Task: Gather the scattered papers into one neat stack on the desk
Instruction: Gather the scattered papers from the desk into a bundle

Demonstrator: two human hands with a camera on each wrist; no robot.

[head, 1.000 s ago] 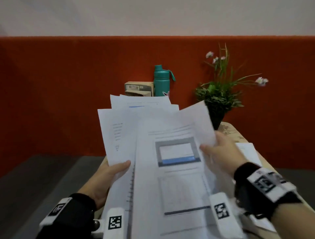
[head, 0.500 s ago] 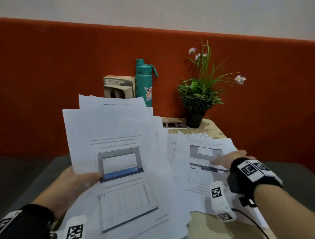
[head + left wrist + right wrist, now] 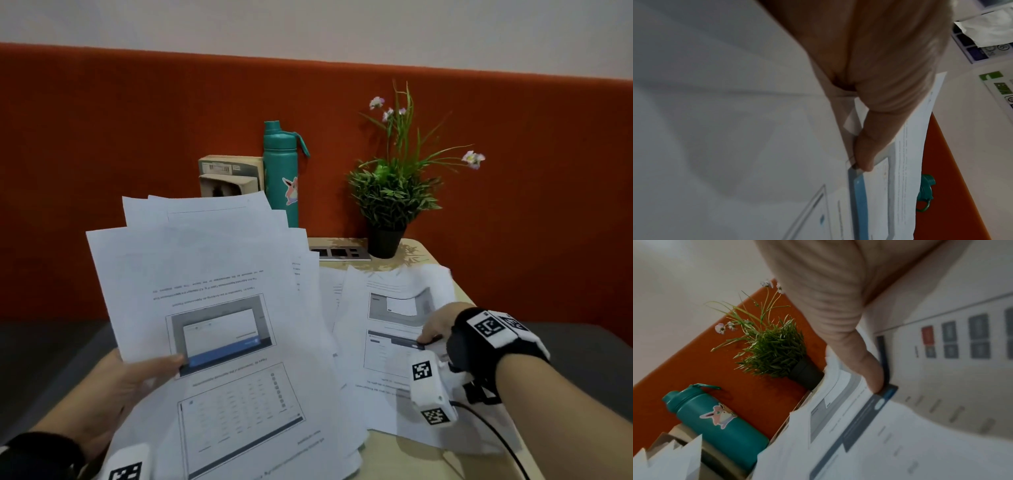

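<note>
My left hand (image 3: 137,380) holds a fanned bundle of white printed sheets (image 3: 212,308) above the left side of the desk, thumb on top and fingers hidden beneath. The left wrist view shows the thumb (image 3: 865,155) pressed on the top sheet (image 3: 900,178). On the right, more printed sheets (image 3: 387,342) lie on the desk. My right hand (image 3: 436,325) grips the top sheet there at its right edge, thumb on the printed side. In the right wrist view the thumb (image 3: 869,369) pinches that sheet (image 3: 869,426), whose edge curls up.
At the back of the wooden desk (image 3: 404,459) stand a teal water bottle (image 3: 282,171), a beige box (image 3: 231,174) and a potted plant (image 3: 390,198), with a socket strip (image 3: 339,253) between them. An orange partition (image 3: 102,154) rises behind. A cable (image 3: 489,428) runs from my right wrist.
My right hand let go of the bundle, moved right and down to the sheets on the desk, and took hold of the top one. The left hand lowered the bundle leftward.
</note>
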